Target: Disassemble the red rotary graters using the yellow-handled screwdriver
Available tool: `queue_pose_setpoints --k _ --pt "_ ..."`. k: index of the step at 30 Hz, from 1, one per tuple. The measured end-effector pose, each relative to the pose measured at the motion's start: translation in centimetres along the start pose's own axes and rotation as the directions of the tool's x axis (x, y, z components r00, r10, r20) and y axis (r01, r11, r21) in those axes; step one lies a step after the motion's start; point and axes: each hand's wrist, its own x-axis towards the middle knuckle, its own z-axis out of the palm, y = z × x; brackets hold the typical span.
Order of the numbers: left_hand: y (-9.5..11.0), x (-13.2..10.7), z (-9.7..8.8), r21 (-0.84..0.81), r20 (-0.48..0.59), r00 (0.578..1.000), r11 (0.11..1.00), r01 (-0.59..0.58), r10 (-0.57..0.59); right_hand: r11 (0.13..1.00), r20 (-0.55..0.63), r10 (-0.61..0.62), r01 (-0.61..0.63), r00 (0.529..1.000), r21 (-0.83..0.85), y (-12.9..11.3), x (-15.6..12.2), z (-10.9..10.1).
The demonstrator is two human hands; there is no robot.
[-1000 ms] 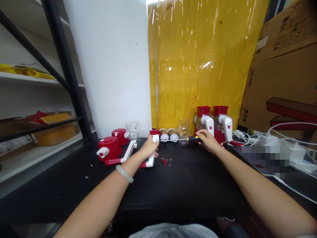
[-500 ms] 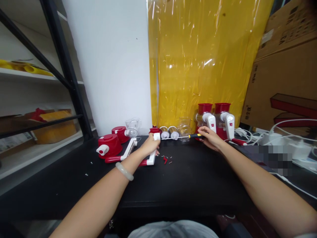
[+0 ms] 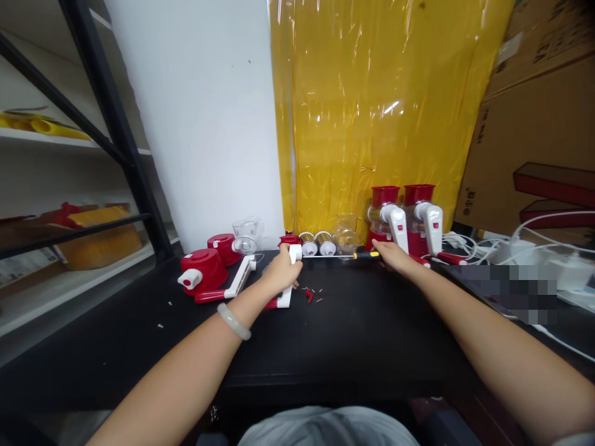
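My left hand is closed round a white crank handle with a red grip, held over the black table. My right hand has its fingers closed at the butt of a black-and-yellow screwdriver. The screwdriver lies level, and its thin shaft reaches left to the upper end of the crank handle. The tip itself cannot be made out. Below the shaft, a small red part and several screws lie on the table. A second crank handle rests left of my left hand.
Red bases and a clear plastic housing stand back left. Two grater drums sit by the yellow curtain. Assembled red-and-white rotary graters are back right, near white cables and a cardboard box.
My right hand has lowered and its fingers have shifted on the screwdriver handle. The screwdriver now lies more level. My left hand keeps the crank handle in nearly the same place.
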Motion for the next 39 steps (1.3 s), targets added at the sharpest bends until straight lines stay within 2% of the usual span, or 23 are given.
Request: queue_pose_setpoints --k 3,7,17,25,31,39 --pt "0.1 -0.2 0.2 0.012 -0.015 0.999 0.999 -0.047 0.048 1.000 -0.070 0.025 -0.026 0.997 -0.017 0.1 0.4 -0.2" --pt "0.1 -0.3 0.4 0.040 -0.014 0.998 0.997 -0.068 0.068 0.999 -0.108 -0.012 0.007 0.994 -0.049 0.5 0.8 -0.4" --pt "0.0 -0.3 0.2 0.075 -0.033 0.995 0.993 -0.088 0.090 0.997 -0.129 -0.053 0.046 0.990 -0.056 0.4 0.8 -0.4" --pt "0.1 -0.3 0.1 0.096 -0.065 0.994 0.992 -0.087 0.093 0.994 -0.122 -0.109 0.110 0.987 0.003 0.8 1.0 -0.2" --pt "0.5 -0.6 0.0 0.104 -0.059 0.992 0.990 -0.100 0.107 0.988 -0.159 -0.129 0.141 0.979 0.066 1.5 1.6 -0.2" --pt "0.4 -0.6 0.0 0.057 -0.028 0.994 0.993 -0.102 0.104 0.980 -0.169 -0.146 0.165 0.975 0.108 0.3 0.6 -0.2"
